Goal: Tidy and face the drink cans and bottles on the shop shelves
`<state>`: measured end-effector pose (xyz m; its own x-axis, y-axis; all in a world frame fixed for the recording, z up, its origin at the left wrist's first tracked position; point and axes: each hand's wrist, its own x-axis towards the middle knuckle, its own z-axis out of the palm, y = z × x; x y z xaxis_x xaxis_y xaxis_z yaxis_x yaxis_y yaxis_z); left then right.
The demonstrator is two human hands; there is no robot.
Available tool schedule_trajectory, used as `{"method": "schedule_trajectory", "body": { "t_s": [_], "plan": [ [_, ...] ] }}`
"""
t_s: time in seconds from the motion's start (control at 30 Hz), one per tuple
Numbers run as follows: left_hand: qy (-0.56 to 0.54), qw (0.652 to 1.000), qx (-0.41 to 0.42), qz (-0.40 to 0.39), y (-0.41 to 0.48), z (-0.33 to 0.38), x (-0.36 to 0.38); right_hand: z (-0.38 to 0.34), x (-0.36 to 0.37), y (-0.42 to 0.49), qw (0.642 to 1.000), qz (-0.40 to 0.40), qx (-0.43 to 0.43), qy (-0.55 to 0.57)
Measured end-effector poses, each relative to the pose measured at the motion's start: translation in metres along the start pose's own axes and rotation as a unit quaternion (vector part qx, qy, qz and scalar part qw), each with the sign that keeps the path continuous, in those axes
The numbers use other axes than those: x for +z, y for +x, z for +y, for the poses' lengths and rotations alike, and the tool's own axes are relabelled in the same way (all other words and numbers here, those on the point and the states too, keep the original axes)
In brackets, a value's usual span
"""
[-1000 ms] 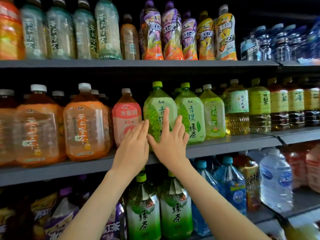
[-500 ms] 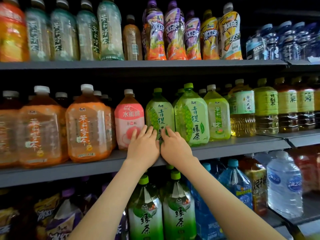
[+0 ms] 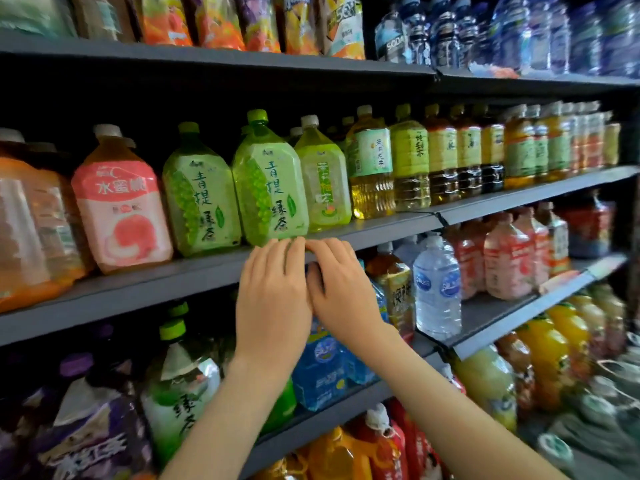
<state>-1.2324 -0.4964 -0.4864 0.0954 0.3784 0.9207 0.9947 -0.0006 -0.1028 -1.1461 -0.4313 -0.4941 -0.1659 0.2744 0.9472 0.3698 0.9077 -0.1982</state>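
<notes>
Glossy clear plastic green tea bottle (image 3: 270,181) on matt grey shelf (image 3: 138,289)

Middle shelf, front edge: the pink-label bottle (image 3: 121,209) reads "水蜜桃". Beside it, the left green bottle (image 3: 202,199) and the right green bottle (image 3: 272,188) each read "青提绿茶". Top shelf, right part: the clear bottle (image 3: 391,43) reads "SODA". Lower shelf, left part: the green-capped bottle (image 3: 180,403) reads "绿茶". The other labels are too blurred to read.

Dim shop, shelf (image 3: 214,268) recesses in deep shadow; bottle (image 3: 270,188) fronts lit; edges motion-blurred, wide-angle bending shelves.
</notes>
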Motion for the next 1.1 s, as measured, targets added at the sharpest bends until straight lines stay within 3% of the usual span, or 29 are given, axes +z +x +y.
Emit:
{"method": "schedule_trajectory", "body": {
  "t_s": [0.17,0.33,0.43,0.53,0.6,0.8,0.87,1.0,1.1],
  "plan": [
    [-0.093,0.995,0.042,-0.016,-0.042,0.091,0.073,0.098,-0.046,-0.072,0.988,0.030,0.149,-0.025],
    [-0.084,0.984,-0.017,-0.156,-0.054,0.140,0.152,0.199,-0.069,-0.110,0.941,0.002,0.327,-0.088],
    [-0.052,0.974,-0.043,-0.218,-0.053,0.162,0.195,0.248,-0.063,-0.118,0.927,-0.027,0.364,-0.087],
    [-0.051,0.968,-0.056,-0.239,-0.049,0.181,0.232,0.282,-0.052,-0.119,0.920,-0.032,0.390,-0.018],
    [-0.052,0.966,-0.062,-0.248,-0.046,0.189,0.253,0.297,-0.044,-0.121,0.916,-0.038,0.400,0.023],
    [-0.018,0.953,-0.085,-0.290,-0.040,0.199,0.277,0.296,-0.042,-0.119,0.915,-0.034,0.401,0.001],
    [-0.017,0.946,-0.090,-0.311,-0.038,0.198,0.270,0.293,-0.043,-0.119,0.906,-0.057,0.420,0.014],
    [-0.042,0.922,-0.090,-0.373,-0.023,0.193,0.245,0.271,-0.064,-0.105,0.852,-0.130,0.501,0.074],
    [-0.072,0.901,-0.120,-0.410,-0.011,0.197,0.222,0.252,-0.095,-0.090,0.844,-0.197,0.497,0.043]
  ]
}}
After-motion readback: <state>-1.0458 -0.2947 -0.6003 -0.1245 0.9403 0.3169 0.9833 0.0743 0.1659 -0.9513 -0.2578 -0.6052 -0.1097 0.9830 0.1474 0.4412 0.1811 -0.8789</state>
